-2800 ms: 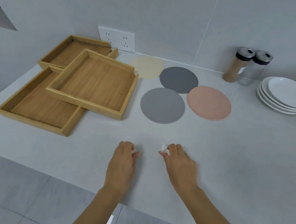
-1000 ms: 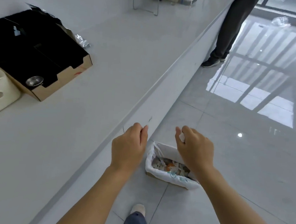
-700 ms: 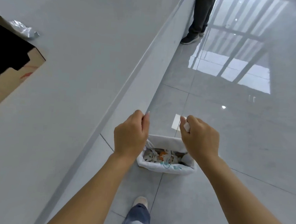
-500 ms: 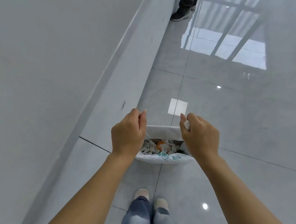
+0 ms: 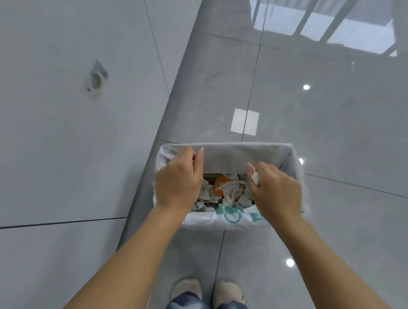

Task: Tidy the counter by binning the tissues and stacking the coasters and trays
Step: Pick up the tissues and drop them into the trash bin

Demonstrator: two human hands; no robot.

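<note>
A small bin (image 5: pixel 234 148) lined with a white plastic bag stands on the floor, holding crumpled tissues and an orange scrap (image 5: pixel 221 187). Both my hands hover over its opening. My right hand (image 5: pixel 277 192), over the right half, pinches a crumpled white tissue (image 5: pixel 256 177) that sticks out between thumb and fingers. My left hand (image 5: pixel 179 179), over the left half, has thumb and fingers pressed together; the tissue it picked up earlier is hidden inside the grip. The counter, coasters and trays are out of view.
A grey tiled cabinet front (image 5: pixel 55 120) with a chipped hole rises left of the bin. Glossy grey floor tiles (image 5: pixel 344 140) spread to the right. My own shoes (image 5: pixel 186 289) stand just before the bin.
I have turned away from the counter with a tissue in each hand. My view has tilted down, and both hands have come over the bin's opening, still closed.
</note>
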